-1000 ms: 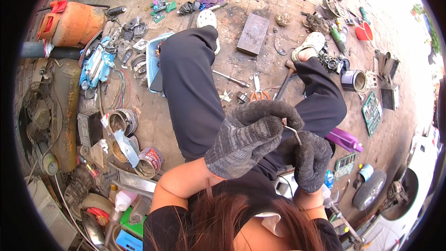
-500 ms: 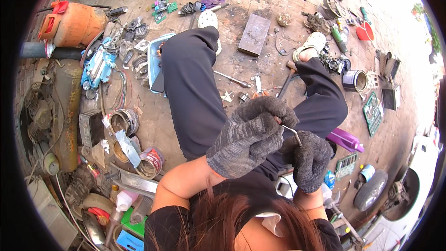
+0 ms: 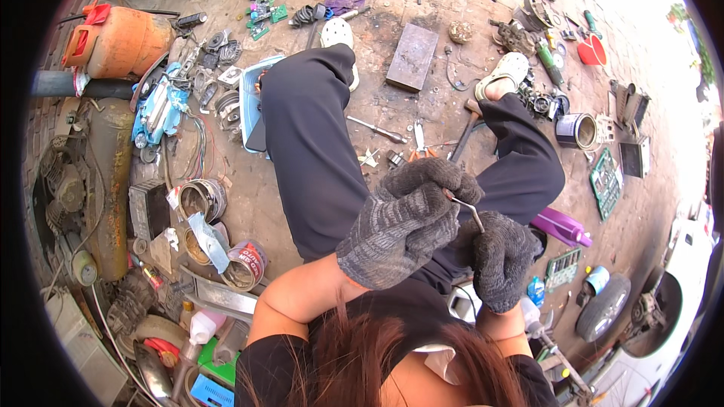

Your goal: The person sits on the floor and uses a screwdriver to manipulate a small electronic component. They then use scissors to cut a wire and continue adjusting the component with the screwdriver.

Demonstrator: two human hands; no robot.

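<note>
Both my hands wear grey knitted gloves and are close together above my lap. My left hand is closed, its thumb and finger pinching the reddish end of a short bent wire. The silvery length of wire runs down to my right hand, whose fingers are curled around its other end. What else lies inside the right hand is hidden. Beyond my hands, on the ground between my legs, are pliers with orange handles, a screwdriver and a hammer.
A metal block lies ahead between my shoes. To my left are a light-blue basket, open cans and an orange gas cylinder. At right are a purple bottle, a green circuit board and a small wheel.
My right hand has shifted slightly, and the wire between the hands now slants a little differently, with more of its reddish end showing. My left hand has barely moved.
</note>
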